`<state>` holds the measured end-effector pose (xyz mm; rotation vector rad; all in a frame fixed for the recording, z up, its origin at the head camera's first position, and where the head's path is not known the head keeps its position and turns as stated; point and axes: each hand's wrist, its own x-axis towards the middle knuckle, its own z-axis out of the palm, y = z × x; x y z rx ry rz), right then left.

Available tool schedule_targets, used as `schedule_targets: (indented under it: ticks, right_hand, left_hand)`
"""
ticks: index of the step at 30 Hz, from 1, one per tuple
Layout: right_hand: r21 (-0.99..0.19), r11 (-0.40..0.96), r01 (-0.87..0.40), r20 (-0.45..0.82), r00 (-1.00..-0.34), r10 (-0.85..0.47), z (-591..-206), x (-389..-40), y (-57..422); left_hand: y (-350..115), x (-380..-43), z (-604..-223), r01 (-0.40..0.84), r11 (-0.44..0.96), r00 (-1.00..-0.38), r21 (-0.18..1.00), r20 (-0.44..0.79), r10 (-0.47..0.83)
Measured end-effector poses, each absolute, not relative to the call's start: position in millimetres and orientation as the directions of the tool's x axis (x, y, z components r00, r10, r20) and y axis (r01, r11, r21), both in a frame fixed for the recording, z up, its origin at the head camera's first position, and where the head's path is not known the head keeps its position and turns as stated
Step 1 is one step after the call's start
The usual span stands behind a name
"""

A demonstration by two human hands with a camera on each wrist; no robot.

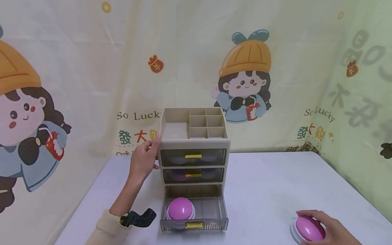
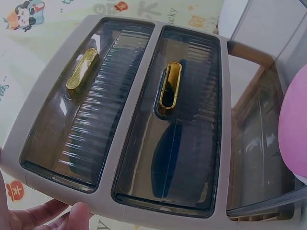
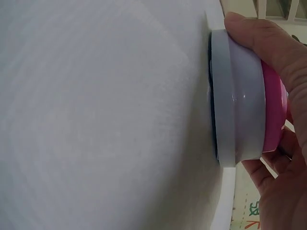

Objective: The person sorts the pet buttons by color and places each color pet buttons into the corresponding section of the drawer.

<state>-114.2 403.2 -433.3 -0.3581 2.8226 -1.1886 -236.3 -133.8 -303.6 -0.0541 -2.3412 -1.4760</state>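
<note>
A beige desktop drawer organizer (image 1: 193,143) stands on the table with its lowest drawer (image 1: 210,205) pulled out. Inside that drawer, at its left, sits a round button (image 1: 180,208) with a pink dome and white base. My left hand (image 1: 144,158) touches the organizer's upper left side; in the left wrist view its fingers (image 2: 45,211) show at the side wall. Off to the right, my right hand (image 1: 326,231) grips a second pink-domed button (image 1: 309,228) by its sides. The right wrist view shows its white base (image 3: 240,100) close over the tabletop.
Two upper drawers, the top one (image 1: 178,158) and the middle one (image 1: 176,176), are closed, with gold handles and dark shapes behind their fronts. The organizer's top tray (image 1: 177,130) has several compartments. Printed cloth (image 1: 181,34) hangs around the white table (image 1: 258,195).
</note>
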Motion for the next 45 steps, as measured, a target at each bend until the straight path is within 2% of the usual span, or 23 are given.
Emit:
schedule_targets:
  ticks: [3, 9, 15, 26, 32, 39, 45]
  right_hand:
    - [-0.706, 0.686, -0.175, 0.031, -0.976, -0.217, -431, -115, 401]
    - [-0.632, 0.672, -0.386, 0.293, -0.922, -0.254, -428, -117, 398]
    - [-0.721, 0.604, -0.339, 0.247, -0.940, -0.233, -420, -119, 396]
    - [-0.716, 0.561, -0.416, 0.295, -0.908, -0.297, -412, -121, 375]
    - [-0.737, 0.481, -0.475, 0.314, -0.871, -0.378, -408, -123, 361]
    - [-0.701, 0.374, -0.607, 0.393, -0.767, -0.507, -404, -122, 343]
    - [-0.678, 0.386, -0.625, 0.401, -0.755, -0.518, -401, -127, 335]
  left_hand:
    - [-133, -237, -304, 0.228, 0.447, -0.931, 0.865, 0.328, -0.161]
    - [-132, -237, -303, 0.238, 0.439, -0.929, 0.866, 0.335, -0.157]
    - [-133, -238, -303, 0.240, 0.436, -0.929, 0.867, 0.336, -0.157]
    - [-133, -237, -304, 0.228, 0.440, -0.933, 0.869, 0.324, -0.156]
    - [-132, -237, -303, 0.223, 0.440, -0.934, 0.870, 0.319, -0.158]
    - [-133, -237, -302, 0.232, 0.446, -0.930, 0.864, 0.332, -0.160]
    - [-133, -237, -303, 0.230, 0.453, -0.929, 0.861, 0.333, -0.162]
